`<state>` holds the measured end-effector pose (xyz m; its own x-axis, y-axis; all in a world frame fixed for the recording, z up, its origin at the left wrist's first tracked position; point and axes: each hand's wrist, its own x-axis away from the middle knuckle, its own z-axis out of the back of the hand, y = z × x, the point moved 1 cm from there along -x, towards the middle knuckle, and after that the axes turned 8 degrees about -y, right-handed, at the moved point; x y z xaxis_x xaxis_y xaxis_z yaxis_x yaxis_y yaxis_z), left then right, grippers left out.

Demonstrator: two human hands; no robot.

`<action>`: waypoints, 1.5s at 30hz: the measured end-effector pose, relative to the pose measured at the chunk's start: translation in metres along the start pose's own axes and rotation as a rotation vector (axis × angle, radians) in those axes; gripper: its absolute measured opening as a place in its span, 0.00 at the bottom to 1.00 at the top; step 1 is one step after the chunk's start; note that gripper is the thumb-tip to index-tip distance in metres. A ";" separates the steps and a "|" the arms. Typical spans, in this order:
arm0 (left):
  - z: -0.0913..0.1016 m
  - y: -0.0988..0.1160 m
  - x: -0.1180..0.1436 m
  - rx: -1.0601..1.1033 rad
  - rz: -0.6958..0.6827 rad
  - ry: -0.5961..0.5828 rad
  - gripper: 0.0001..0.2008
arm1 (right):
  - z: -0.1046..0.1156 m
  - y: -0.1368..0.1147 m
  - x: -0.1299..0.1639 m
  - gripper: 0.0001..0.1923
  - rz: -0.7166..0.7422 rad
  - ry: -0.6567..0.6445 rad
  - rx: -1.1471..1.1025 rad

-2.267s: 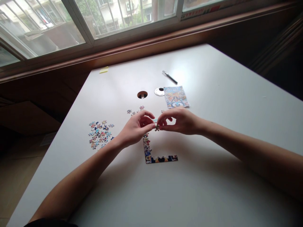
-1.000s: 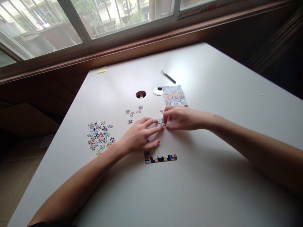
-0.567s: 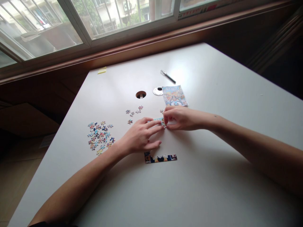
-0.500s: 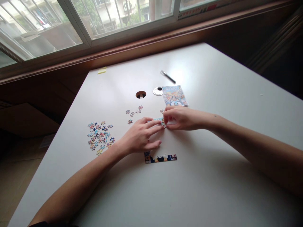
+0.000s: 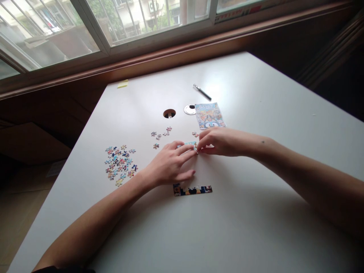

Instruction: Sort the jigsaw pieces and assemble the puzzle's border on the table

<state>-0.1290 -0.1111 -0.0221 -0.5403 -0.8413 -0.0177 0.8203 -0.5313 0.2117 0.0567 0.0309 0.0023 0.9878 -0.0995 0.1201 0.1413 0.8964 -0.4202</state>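
Observation:
My left hand (image 5: 174, 161) lies with fingers spread over a joined light-blue puzzle section (image 5: 190, 144), partly covering it. At that section's right end, my right hand (image 5: 212, 142) pinches a small jigsaw puzzle piece (image 5: 197, 152), mostly hidden by the fingertips. Closer to me, below the left hand, is a joined dark strip of puzzle (image 5: 193, 190) with a black heart shape. Just above the right fingers rests a loose piece (image 5: 195, 133). The picture sheet (image 5: 210, 115) lies beyond my right hand.
A heap of loose puzzle pieces (image 5: 119, 163) covers the table's left part. Several more pieces (image 5: 158, 137) lie past my left hand. Farther back are a round hole (image 5: 169, 113), its metal cover (image 5: 189, 109), a pen (image 5: 202, 92) and a yellow sticky note (image 5: 123, 84).
The right fingertips have shifted slightly left and closed tighter at the end of the light-blue section. My left hand has barely moved.

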 end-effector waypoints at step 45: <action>0.018 -0.009 0.001 0.109 0.180 0.080 0.16 | -0.030 0.045 -0.008 0.12 -0.175 0.518 0.234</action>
<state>-0.1402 -0.1053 -0.0060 -0.3671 -0.9290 -0.0464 0.8747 -0.3618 0.3224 0.0574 0.0594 -0.0442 0.8630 -0.3992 -0.3097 0.3447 0.9133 -0.2168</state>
